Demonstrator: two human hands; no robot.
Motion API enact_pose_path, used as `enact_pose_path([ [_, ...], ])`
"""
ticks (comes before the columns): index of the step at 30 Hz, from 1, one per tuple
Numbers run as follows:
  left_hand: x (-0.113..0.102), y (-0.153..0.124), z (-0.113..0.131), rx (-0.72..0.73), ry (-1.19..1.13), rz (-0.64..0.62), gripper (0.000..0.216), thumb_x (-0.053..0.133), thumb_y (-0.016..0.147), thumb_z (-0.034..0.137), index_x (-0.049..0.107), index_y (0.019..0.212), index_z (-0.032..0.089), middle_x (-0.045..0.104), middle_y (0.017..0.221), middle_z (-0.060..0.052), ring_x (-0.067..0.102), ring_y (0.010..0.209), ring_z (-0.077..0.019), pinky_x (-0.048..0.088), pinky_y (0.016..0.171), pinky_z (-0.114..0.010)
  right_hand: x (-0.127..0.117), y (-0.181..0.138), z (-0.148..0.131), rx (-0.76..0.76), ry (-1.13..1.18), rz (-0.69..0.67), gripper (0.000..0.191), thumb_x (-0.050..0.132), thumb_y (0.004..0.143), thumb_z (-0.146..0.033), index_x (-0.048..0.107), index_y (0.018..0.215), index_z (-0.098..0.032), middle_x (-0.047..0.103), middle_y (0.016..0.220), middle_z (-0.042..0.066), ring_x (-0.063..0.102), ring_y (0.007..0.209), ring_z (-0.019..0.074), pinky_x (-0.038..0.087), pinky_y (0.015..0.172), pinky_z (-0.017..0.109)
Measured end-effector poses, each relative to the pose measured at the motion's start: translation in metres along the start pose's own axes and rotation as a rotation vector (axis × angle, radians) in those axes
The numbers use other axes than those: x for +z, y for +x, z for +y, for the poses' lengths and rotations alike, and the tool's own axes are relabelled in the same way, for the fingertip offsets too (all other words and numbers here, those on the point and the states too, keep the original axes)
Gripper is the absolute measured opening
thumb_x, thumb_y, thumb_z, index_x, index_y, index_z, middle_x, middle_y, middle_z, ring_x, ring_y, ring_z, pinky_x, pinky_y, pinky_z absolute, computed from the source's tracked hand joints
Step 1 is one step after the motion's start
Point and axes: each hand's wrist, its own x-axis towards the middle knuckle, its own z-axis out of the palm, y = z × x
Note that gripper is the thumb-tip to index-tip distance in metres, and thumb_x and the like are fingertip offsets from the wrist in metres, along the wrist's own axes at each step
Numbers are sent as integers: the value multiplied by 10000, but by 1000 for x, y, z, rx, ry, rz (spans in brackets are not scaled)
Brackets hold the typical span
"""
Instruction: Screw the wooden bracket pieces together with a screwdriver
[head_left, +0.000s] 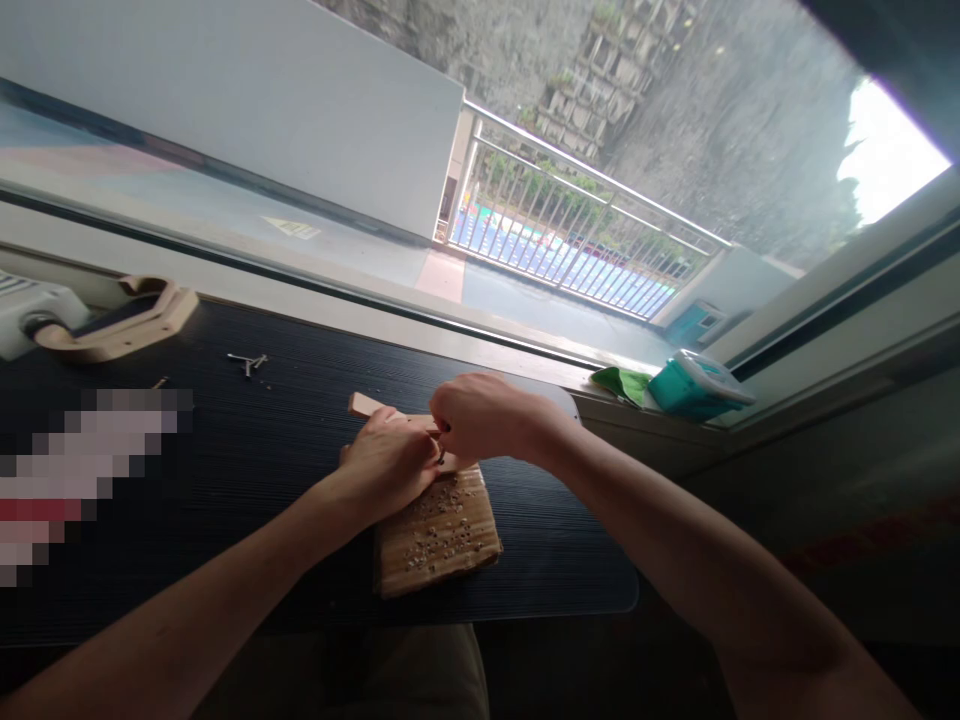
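Note:
My left hand (386,462) rests closed on a light wooden piece (366,405) that lies across the far end of a brown cardboard pad (439,540) strewn with wood shavings. My right hand (476,415) is curled in a fist just to the right, gripping a small tool whose tip shows between the two hands. Both hands touch each other over the wood. Most of the wooden piece is hidden under them.
The dark table (225,480) runs along a window sill. Small screws (249,362) lie at the back left, beside a wooden-handled tool (120,320). A teal box (697,385) and a green item (621,383) sit on the sill at right. A blurred patch covers the left.

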Motion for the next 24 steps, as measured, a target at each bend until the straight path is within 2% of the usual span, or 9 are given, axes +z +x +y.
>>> enact_pose_path([
  [3, 1, 0, -1, 9, -11, 13, 99, 534, 798, 210, 629, 771, 205, 697, 847, -43, 621, 848, -241, 352, 819, -398, -2, 0, 0, 67, 39, -19, 261, 580, 749, -255, 714, 958, -172, 721, 874, 98, 640, 815, 199, 403, 597, 250],
  [6, 0, 0, 0, 8, -22, 19, 115, 531, 803, 224, 634, 757, 206, 696, 850, -41, 618, 845, -236, 351, 827, -403, -9, -5, -2, 70, 12, -49, 275, 566, 777, -261, 701, 1003, -183, 718, 940, 97, 638, 861, 209, 418, 633, 263],
  [9, -2, 0, 1, 12, -18, 11, 206, 518, 820, 259, 631, 658, 200, 691, 837, -40, 611, 839, -230, 344, 854, -416, -16, -13, -4, 31, -33, -68, 282, 548, 792, -204, 690, 1035, -199, 713, 992, 78, 633, 899, 213, 415, 649, 269],
  [12, -3, 0, 2, -1, -15, -4, 293, 519, 824, 298, 602, 563, 194, 674, 754, -41, 602, 789, -223, 349, 859, -418, -19, -18, -5, -15, -45, -55, 246, 544, 782, -132, 709, 955, -191, 717, 952, 70, 634, 864, 193, 394, 625, 254],
  [15, -3, 1, 2, -19, -24, -2, 263, 531, 818, 303, 611, 588, 202, 674, 735, -40, 599, 800, -227, 348, 873, -418, -14, -16, -4, -45, -56, -36, 212, 552, 770, -106, 716, 895, -158, 718, 880, 90, 634, 829, 188, 385, 612, 251],
  [19, -2, 1, 2, -22, 7, -16, 204, 528, 819, 271, 636, 656, 211, 692, 769, -38, 600, 828, -219, 341, 884, -404, -4, -9, 0, -54, -56, -7, 237, 538, 774, -117, 719, 924, -148, 717, 839, 104, 637, 816, 195, 391, 608, 257],
  [24, -1, 1, 1, -10, -9, 4, 193, 536, 819, 290, 640, 678, 209, 692, 826, -44, 603, 843, -232, 348, 862, -408, -1, -4, 0, 11, -42, -4, 250, 522, 801, -191, 721, 948, -156, 722, 848, 114, 646, 810, 214, 398, 586, 265],
])
